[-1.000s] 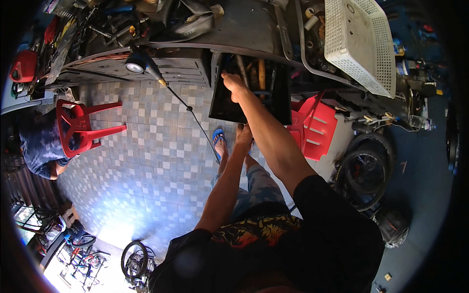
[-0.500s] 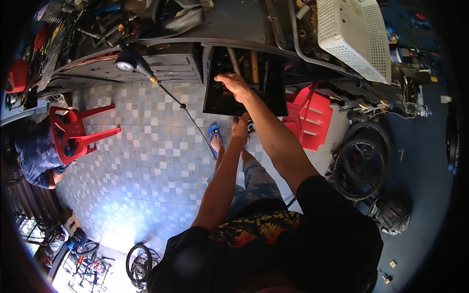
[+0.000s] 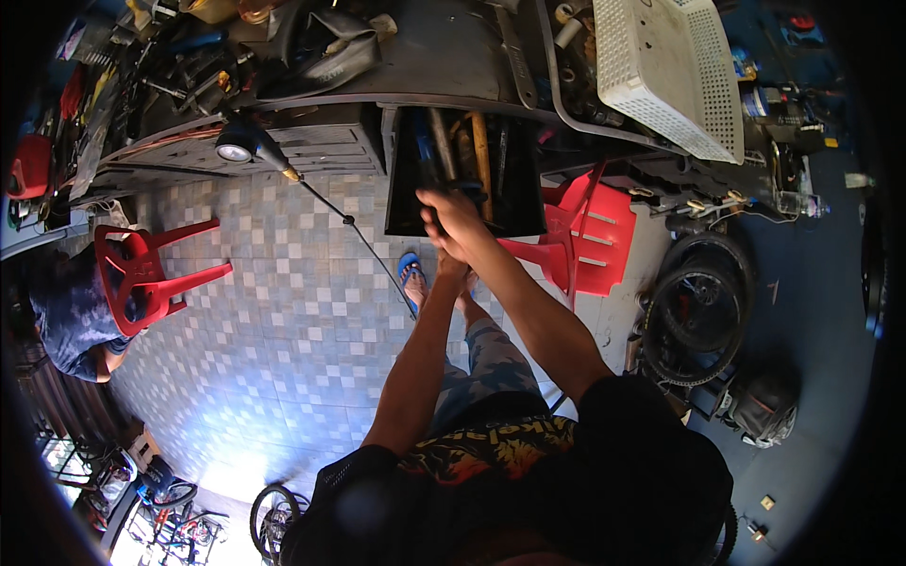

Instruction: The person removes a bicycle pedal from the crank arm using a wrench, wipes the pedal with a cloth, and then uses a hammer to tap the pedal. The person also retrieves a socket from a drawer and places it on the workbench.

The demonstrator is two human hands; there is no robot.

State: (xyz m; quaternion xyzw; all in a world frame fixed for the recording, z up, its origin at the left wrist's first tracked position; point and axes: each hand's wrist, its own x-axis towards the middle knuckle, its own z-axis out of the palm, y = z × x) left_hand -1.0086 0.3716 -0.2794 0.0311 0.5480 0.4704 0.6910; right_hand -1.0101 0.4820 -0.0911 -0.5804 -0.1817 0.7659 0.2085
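Observation:
A black drawer (image 3: 401, 203) stands pulled out from the workbench in front of me. Inside lie tools with long handles, among them a wooden handle (image 3: 482, 156) and a greyish one (image 3: 442, 141). My right hand (image 3: 458, 224) is over the drawer's near edge, fingers curled in; whatever they may hold is hidden. A dark piece (image 3: 462, 188) shows just beyond the knuckles. My left hand (image 3: 451, 266) is low, just under and partly behind the right one, close to the drawer front. Its fingers are covered.
A red plastic chair (image 3: 599, 236) stands right of the drawer. On the bench are a white perforated basket (image 3: 651, 94) and a black inner tube (image 3: 330, 61). A floor pump with gauge (image 3: 236, 146) leans at left. Another person (image 3: 71, 307) sits on a red chair (image 3: 137, 274); bicycle wheels (image 3: 698, 311) rest at right.
My right hand has drawn back from above the drawer's middle to its near edge, and its fingers have curled. More of the tools inside shows. My left hand remains low beneath it.

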